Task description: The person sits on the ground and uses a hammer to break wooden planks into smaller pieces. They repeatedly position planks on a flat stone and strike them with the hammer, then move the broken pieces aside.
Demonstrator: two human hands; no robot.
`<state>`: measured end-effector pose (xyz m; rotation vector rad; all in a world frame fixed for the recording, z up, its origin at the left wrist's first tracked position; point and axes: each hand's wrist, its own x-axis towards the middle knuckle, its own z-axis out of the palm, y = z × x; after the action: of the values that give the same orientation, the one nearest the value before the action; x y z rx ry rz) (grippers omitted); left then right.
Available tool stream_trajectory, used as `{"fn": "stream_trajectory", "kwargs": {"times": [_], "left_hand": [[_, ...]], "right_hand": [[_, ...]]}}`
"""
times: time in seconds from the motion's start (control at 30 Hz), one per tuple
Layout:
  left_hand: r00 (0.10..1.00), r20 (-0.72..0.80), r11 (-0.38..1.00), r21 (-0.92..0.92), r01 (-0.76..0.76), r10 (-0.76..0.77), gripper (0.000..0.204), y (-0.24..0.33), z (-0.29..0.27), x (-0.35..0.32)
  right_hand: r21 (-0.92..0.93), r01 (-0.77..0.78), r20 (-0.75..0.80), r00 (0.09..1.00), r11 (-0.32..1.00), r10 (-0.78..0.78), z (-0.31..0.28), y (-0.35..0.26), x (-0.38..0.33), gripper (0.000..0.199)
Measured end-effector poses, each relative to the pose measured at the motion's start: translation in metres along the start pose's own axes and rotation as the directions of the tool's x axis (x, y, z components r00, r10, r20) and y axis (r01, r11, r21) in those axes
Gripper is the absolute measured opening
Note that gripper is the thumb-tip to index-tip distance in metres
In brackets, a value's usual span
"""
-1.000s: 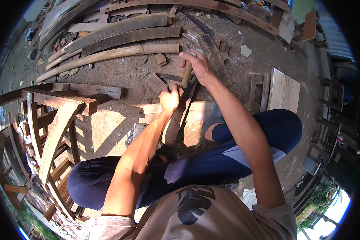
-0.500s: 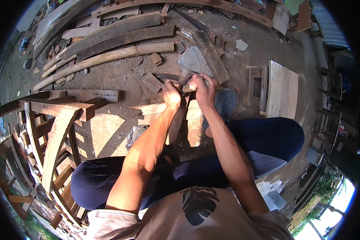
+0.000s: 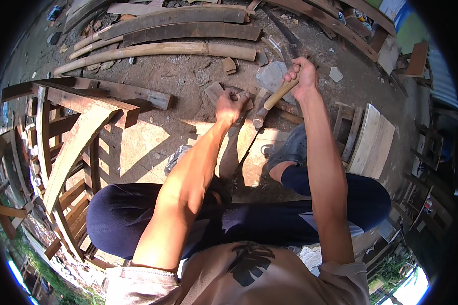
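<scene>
On the bare dirt ground [image 3: 188,81], beside the upright dark wooden slat [image 3: 234,147] taken as landmark:

Landmark: a narrow dark wooden slat was seen propped between the person's knees, its top end at the left hand.
Left hand [image 3: 230,105]: it was closed around the top end of the slat, fingers curled over the wood.
Right hand [image 3: 301,76]: it was wrapped tightly around the pale wooden handle of a small hammer-like tool [image 3: 275,99], raised just right of the slat.
Tool: the handle was tilted down and leftward, its dark head lying close to the slat's top, right of the left hand; contact could not be told.
Flat grey stone [image 3: 270,76]: it was seen beyond the slat, partly hidden behind the right hand.
Small wood offcuts [image 3: 229,65]: they were scattered beyond the slat.
Long curved pale timber [image 3: 158,51]: it was laid farther beyond the slat, with darker curved boards [image 3: 188,31] behind it.
Rough wooden frame [image 3: 76,132]: it was placed well left of the slat.
Pale plank stack [image 3: 372,140]: it was set to the right of the slat.
Grey shoe [image 3: 290,147]: it was planted just right of the slat's lower part.
</scene>
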<state>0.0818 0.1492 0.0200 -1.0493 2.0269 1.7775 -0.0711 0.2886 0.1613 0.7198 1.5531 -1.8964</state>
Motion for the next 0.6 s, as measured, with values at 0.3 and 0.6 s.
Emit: {"fn": "stream_trajectory", "kwargs": {"times": [0.3,0.6], "left_hand": [[0.972,-0.207,0.978,-0.199,0.069,-0.111,0.037,-0.011,0.043,-0.060],[0.962,-0.269,0.998,0.017,0.059,-0.053,0.030,0.008,0.049,-0.064]], "right_hand": [[-0.035,-0.177,-0.032,0.984,0.984,0.176,-0.002,-0.020,0.050,0.024],[-0.040,-0.216,-0.021,0.976,0.975,0.216,-0.004,-0.010,0.049,0.023]]}}
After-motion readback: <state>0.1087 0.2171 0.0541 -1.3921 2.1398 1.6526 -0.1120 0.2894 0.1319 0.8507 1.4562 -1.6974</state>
